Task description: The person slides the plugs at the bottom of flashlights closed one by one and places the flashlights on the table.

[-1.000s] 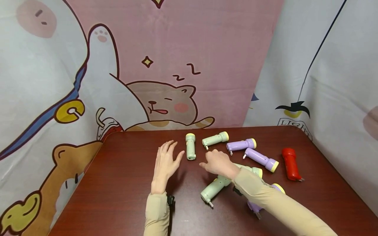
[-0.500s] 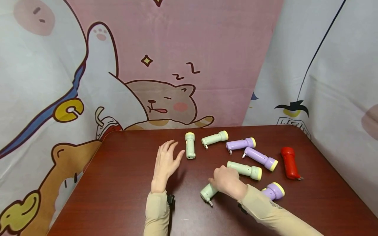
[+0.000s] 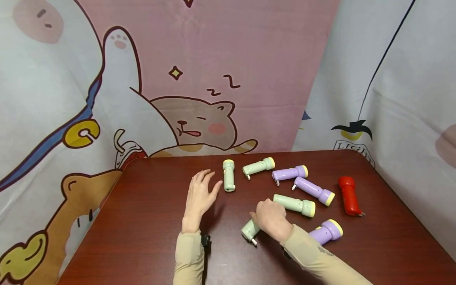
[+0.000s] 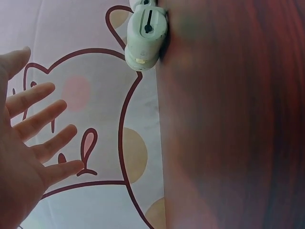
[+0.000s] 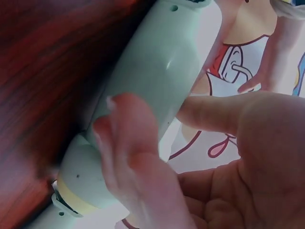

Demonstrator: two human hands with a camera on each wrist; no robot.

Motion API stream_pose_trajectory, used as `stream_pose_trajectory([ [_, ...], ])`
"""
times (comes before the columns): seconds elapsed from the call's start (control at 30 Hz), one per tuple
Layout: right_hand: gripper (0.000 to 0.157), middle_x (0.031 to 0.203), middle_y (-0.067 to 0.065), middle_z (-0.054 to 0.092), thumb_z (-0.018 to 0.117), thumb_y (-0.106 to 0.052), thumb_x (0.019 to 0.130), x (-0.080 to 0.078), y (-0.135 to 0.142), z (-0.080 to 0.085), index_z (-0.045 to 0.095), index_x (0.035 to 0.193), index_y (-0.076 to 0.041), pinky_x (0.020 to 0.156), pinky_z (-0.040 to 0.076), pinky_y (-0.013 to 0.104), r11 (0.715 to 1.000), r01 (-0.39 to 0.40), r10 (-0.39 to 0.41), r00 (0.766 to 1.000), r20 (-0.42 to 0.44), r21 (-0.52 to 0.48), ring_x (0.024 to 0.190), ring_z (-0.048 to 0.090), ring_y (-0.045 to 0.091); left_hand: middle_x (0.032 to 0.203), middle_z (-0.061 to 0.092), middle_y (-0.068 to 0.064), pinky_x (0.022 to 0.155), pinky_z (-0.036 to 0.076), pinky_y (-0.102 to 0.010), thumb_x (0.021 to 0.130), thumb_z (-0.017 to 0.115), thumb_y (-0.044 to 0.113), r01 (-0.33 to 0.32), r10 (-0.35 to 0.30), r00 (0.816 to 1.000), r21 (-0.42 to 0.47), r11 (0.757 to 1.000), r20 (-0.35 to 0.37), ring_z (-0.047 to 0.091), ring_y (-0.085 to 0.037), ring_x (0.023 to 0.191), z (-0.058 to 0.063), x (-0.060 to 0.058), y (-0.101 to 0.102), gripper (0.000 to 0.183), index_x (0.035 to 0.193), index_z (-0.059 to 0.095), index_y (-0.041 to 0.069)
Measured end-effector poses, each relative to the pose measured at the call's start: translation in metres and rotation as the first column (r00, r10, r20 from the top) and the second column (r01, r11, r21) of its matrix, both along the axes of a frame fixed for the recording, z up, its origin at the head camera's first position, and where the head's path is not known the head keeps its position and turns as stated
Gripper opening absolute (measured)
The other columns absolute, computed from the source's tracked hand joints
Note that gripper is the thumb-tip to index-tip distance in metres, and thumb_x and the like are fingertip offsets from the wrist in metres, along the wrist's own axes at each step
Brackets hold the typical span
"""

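My right hand (image 3: 271,218) is over a pale green flashlight (image 3: 251,229) lying at the table's front middle. In the right wrist view, the thumb is on one side of that flashlight's body (image 5: 152,67) and the fingers curl round the other, by its yellow-rimmed head. Its end with a metal prong sticks out left of the hand in the head view. My left hand (image 3: 200,198) is raised over the table with its fingers spread, holding nothing. Nearest to it is another pale green flashlight (image 3: 229,176), whose butt end also shows in the left wrist view.
Right behind my right hand lies a green flashlight (image 3: 299,206). Farther back are another green flashlight (image 3: 258,166) and two purple ones, the nearer purple flashlight (image 3: 314,190) slanted. A red flashlight (image 3: 350,196) lies far right. My right sleeve partly covers a purple flashlight (image 3: 327,232).
My right hand has come down and toward me from above the middle of the table onto the front green flashlight, and now grips it. The left hand has hardly moved.
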State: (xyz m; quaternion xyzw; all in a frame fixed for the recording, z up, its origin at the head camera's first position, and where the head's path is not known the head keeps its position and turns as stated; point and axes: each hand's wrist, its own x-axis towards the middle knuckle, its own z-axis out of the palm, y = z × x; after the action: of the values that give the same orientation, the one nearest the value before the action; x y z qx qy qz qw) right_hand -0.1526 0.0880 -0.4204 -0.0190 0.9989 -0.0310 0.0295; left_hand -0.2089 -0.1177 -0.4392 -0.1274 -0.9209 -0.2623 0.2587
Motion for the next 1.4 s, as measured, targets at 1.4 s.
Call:
stream_pose_trajectory([
  [1.4,0.035,0.051,-0.002,0.044,0.071,-0.024,0.073,-0.009,0.012,-0.013,0.046,0.051,-0.015,0.043,0.035,0.024,0.909,0.027,-0.02,1.0,0.022,-0.415,0.046,0.048,0.013,0.127,0.06,-0.013,0.108,0.037,-0.046,0.092,0.061,0.036,0.005,-0.005,0.999,0.007,1.0,0.046,0.049,-0.034,0.125,-0.001,-0.001,0.002,0.039,0.117,0.066,0.006],
])
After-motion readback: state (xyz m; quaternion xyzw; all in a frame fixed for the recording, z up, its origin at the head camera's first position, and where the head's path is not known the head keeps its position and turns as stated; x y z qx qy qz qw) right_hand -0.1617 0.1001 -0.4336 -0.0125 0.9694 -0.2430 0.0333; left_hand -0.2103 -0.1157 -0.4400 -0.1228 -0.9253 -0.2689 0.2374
